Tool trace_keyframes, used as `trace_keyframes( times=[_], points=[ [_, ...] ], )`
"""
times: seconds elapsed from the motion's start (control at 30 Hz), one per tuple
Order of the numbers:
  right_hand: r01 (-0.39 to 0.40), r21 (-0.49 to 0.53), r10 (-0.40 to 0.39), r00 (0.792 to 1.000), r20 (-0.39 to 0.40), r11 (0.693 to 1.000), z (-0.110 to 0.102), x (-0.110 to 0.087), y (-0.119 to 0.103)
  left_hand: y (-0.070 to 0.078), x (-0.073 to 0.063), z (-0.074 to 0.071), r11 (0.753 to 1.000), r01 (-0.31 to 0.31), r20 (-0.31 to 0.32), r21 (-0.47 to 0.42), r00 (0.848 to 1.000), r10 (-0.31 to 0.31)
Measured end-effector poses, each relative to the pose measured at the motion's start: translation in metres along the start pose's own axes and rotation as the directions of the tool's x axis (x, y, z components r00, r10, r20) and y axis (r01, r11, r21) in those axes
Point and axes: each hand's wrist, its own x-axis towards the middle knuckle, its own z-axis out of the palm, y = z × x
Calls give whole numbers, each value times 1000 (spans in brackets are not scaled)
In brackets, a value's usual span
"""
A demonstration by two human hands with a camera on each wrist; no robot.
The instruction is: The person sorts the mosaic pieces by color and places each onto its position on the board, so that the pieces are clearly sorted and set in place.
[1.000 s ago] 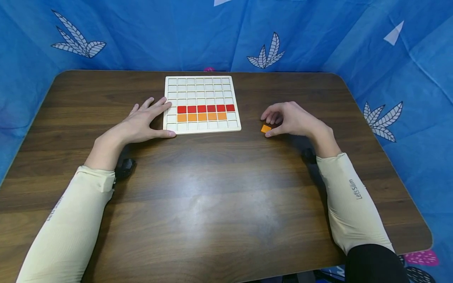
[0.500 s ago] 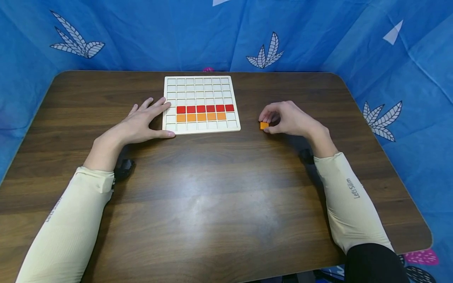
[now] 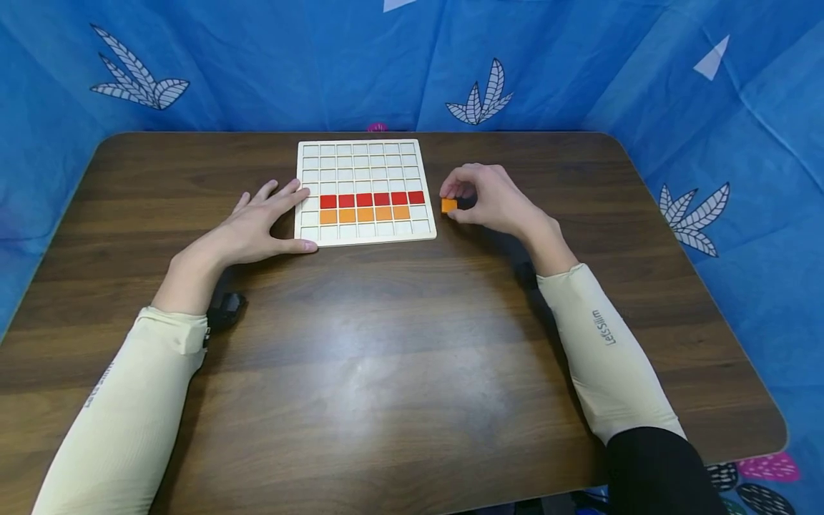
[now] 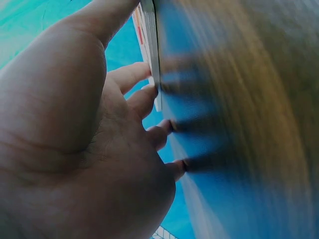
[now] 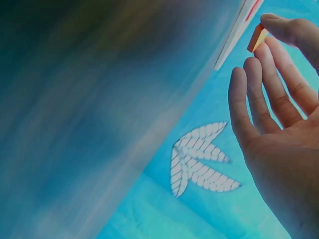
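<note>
A white grid board [image 3: 368, 241] lies toward the back of the table, with a row of red squares [image 3: 364, 201] and, nearer me, a shorter row of orange squares [image 3: 365, 215] in its cells. My left hand [image 3: 241, 232] rests at the board's left side, fingers spread, thumb and index finger touching its edge. In the left wrist view the fingertips [image 4: 148, 69] meet the board's rim. Just right of the board, my right hand [image 3: 492, 200] pinches an orange square tile [image 3: 448, 206] between thumb and fingers. The right wrist view shows that tile [image 5: 257, 38] held above the table.
The brown wooden table [image 3: 412, 372] has rounded corners. A blue cloth [image 3: 270, 64] with white leaf prints hangs behind it and along the right side. Dark wrist-worn devices [image 3: 227, 309] sit under the wrists.
My right hand has taken hold of the orange tile, lifted it and carried it left toward the board. The left hand stays at the board's edge.
</note>
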Motion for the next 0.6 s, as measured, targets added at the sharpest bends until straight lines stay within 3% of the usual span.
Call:
trace_keyframes(
  times=[0.3,0.6],
  points=[
    [20,19,-20,1000,10,1000,9,24,-19,1,0,0,1000,-1,-4,-4,1000,1],
    [-18,28,15,995,101,999,16,30,-28,0,-1,0,1000,3,-2,-8,1000,-3]
  ],
)
